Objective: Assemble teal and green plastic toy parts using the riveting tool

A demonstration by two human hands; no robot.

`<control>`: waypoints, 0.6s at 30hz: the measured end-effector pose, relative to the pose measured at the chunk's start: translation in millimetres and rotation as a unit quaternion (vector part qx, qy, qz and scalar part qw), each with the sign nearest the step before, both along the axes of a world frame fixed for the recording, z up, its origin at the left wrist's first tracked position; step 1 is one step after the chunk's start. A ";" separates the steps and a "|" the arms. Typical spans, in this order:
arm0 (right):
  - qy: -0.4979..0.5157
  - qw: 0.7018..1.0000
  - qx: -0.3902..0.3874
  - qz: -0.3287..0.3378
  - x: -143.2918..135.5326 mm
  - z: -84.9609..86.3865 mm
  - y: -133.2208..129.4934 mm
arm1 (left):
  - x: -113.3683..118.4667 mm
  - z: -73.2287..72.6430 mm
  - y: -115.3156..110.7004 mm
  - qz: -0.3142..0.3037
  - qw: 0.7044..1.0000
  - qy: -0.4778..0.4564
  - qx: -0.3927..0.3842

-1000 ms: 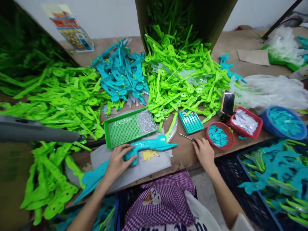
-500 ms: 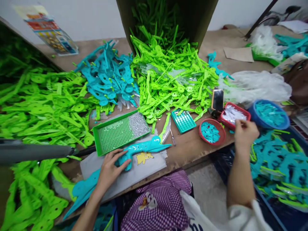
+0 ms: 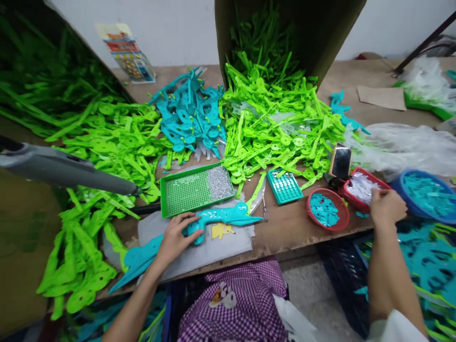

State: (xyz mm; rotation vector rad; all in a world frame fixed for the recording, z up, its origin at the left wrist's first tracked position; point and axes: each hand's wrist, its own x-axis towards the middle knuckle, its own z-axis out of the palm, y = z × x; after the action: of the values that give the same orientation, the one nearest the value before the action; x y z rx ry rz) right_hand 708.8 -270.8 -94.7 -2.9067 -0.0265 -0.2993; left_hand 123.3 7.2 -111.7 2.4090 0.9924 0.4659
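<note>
My left hand (image 3: 178, 237) lies over a glossy turquoise plastic piece (image 3: 224, 216), thumb on one side and fingers on the other. That piece rests on a grey cloth (image 3: 213, 249) with a yellow cartoon print. Another turquoise piece (image 3: 140, 256) with a pointed end lies partly behind my left wrist. At the right, my right hand (image 3: 389, 208) is closed in a pinch at the edge of a red basket (image 3: 383, 178) of white strips (image 3: 361, 187). Whatever its fingertips hold is hidden.
A green tray (image 3: 178, 211) with small silvery parts, a turquoise tray (image 3: 285, 187), a round red basket (image 3: 327, 227) and a blue bowl (image 3: 399, 185) line the table. Bright green pieces (image 3: 278, 128) are heaped behind. A grey pole (image 3: 78, 168) juts in from the left.
The view has shifted left, so most things appear farther right. My left hand stays on the turquoise piece. My right hand remains pinched, slightly lower beside the basket of white strips.
</note>
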 end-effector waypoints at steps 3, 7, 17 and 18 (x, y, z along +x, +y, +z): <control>-0.007 1.000 0.013 -0.012 -0.3 -2.5 3.8 | -0.4 0.5 -1.0 0.003 1.000 0.000 -0.003; -0.043 0.999 0.030 0.009 3.5 -8.0 0.8 | 0.0 0.0 -2.3 0.000 1.000 -0.008 -0.002; -0.021 0.998 0.054 0.006 14.8 -1.4 -0.8 | -0.1 2.3 -4.1 -0.007 1.000 -0.006 -0.001; -0.015 0.999 0.039 0.025 12.4 -0.1 0.5 | 0.4 1.8 -4.3 -0.009 1.000 -0.005 -0.001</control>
State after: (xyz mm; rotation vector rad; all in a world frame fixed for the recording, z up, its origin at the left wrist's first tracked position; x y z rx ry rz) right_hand 721.2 -270.3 -94.8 -2.8184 -0.0907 -0.3279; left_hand 123.7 2.8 -109.9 2.4093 0.9646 0.4696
